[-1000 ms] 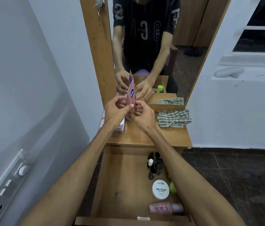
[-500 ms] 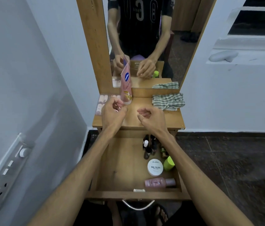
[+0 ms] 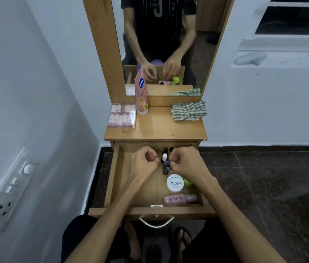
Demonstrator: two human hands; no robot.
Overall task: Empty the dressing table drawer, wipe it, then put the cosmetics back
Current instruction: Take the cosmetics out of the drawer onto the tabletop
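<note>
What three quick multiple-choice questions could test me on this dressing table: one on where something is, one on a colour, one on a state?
1. Where does the pink tube stand?
A in the drawer
B on the tabletop against the mirror
C on the floor

2. What colour is the checked cloth?
A green and white
B red
C blue

3. How is the drawer?
A shut
B removed
C pulled open

Key: 1 B, it stands upright beside the clear case; 2 A, green checks on white; 3 C, both hands are over its open inside.

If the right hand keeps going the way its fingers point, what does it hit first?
Most likely the dark nail polish bottle just left of the right hand, in the small cluster; depth is unclear from above.
</note>
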